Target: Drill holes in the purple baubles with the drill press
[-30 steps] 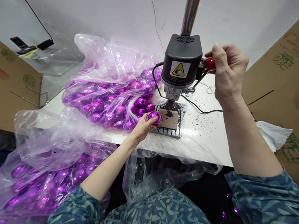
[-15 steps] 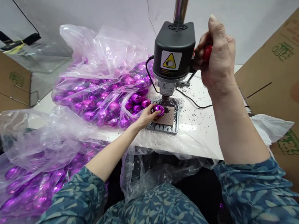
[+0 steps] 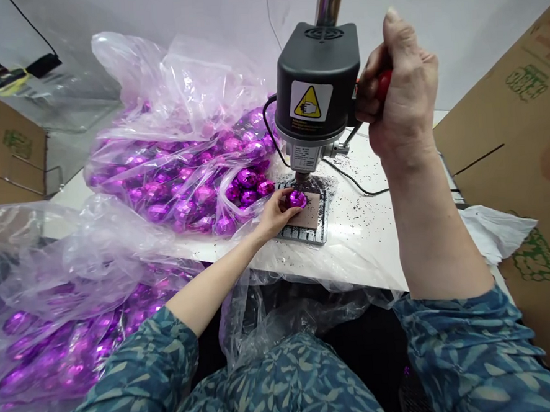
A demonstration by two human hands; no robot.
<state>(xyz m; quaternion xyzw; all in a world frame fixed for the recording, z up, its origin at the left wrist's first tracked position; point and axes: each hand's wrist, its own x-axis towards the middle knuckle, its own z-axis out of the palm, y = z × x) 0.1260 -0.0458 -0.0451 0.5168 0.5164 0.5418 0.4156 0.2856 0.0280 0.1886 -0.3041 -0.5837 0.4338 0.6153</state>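
Purple ball: the faceted purple ball point(image 3: 297, 199) is held beneath and just in front of the chuck point(image 3: 302, 177) of the drill press point(image 3: 317, 73), over the brown board point(image 3: 310, 216); whether the board is touched by it cannot be told.
Left hand: the ball is clamped between the thumb and the fingers of the left hand point(image 3: 275, 213), reached in from the left of the drill press; the ball's left edge is partly covered by the fingertips.
Right hand: the red knob point(image 3: 384, 86), at the right of the drill press, is gripped by the curled fingers of the right hand point(image 3: 403, 98), and most of it is hidden by them.
Base plate: the board is carried on the slotted base plate point(image 3: 300, 233) of the drill press.
Black specks: black specks point(image 3: 356, 207) are strewn over the white table point(image 3: 370, 243), mainly right of the drill press.
Cable: a black cable point(image 3: 362, 191) is laid out to the right of the drill press.
Bags: a plastic bag point(image 3: 195, 121) filled with purple balls is spread left of the drill press, its mouth opened near the left hand; a second bag point(image 3: 86, 242) is placed farther left and nearer the wearer.
Cartons: the drill press is flanked, well apart, by a left carton point(image 3: 5, 145) and a right carton point(image 3: 505, 154).
White sheet: a crumpled white sheet point(image 3: 493, 230) is seen right of the drill press, before the right carton.
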